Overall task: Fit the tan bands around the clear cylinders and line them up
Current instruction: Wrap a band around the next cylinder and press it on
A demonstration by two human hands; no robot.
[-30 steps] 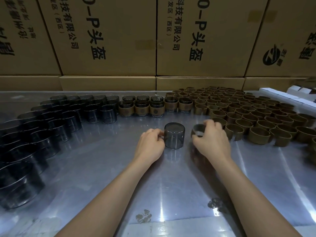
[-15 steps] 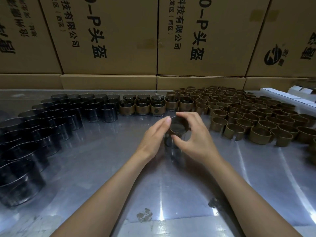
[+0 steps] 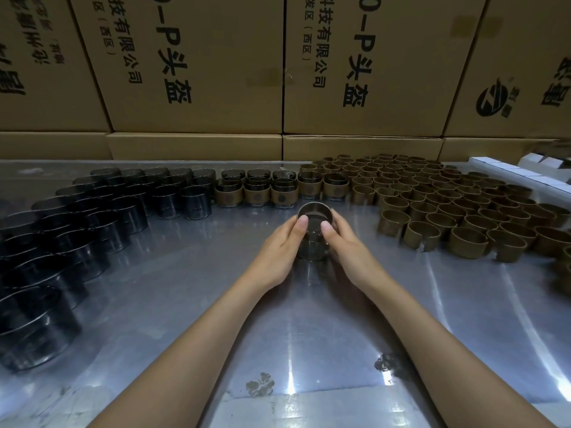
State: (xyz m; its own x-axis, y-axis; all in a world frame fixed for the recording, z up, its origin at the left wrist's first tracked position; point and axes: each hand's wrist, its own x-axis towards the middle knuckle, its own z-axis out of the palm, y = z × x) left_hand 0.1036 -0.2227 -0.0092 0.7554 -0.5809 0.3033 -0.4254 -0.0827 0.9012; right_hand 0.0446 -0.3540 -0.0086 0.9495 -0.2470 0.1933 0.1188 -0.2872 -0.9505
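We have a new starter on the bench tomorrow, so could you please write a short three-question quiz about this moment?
1. True or false: both hands grip the same cylinder.
2. Where do the loose tan bands lie? A) left of the hands B) right of the hands C) on the boxes
3. Fill in: the finished banded cylinders stand in a row, with the bare dark cylinders to their ____.

Key: 1 true: left hand and right hand hold it. 2 B. 3 left.
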